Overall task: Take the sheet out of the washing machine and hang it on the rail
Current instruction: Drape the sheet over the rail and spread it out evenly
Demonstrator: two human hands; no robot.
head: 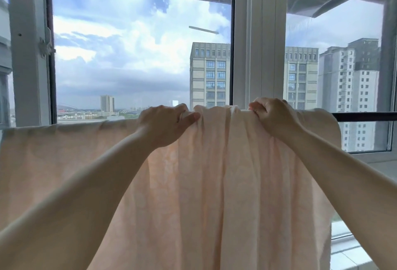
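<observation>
A pale peach sheet (214, 173) with a faint pattern hangs draped over a dark horizontal rail (365, 116) in front of the window. The sheet covers most of the rail; only its right end shows bare. My left hand (167, 123) pinches the bunched top fold of the sheet at the rail, thumb on the near side. My right hand (270, 115) grips the top fold a little to the right, fingers curled over the cloth. Between both hands the fabric is gathered in vertical folds. The washing machine is out of view.
Large window panes with white frames (257, 55) stand right behind the rail; tall buildings and cloudy sky lie beyond. A white sill (382, 166) runs at the lower right. A window latch (46, 46) sits on the left frame.
</observation>
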